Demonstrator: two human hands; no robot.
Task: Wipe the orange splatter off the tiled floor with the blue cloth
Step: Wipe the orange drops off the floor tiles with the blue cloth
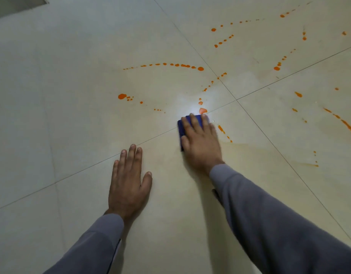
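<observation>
My right hand [200,139] lies flat with straight fingers on a folded blue cloth [182,127], pressing it to the cream tiled floor [72,95]. An orange blob [203,110] sits just beyond the fingertips. Orange splatter arcs across the tiles ahead [178,65], with a larger spot at the left [122,96] and streaks at the far right [346,123]. My left hand [129,180] rests flat on the bare floor, fingers straight, holding nothing. Both arms wear grey sleeves.
Dark grout lines cross near the cloth [236,99]. A faint orange smear [269,149] stains the tile right of my right hand. A bright light reflection [190,107] glares just ahead of the cloth. A dark edge [18,4] shows at top left.
</observation>
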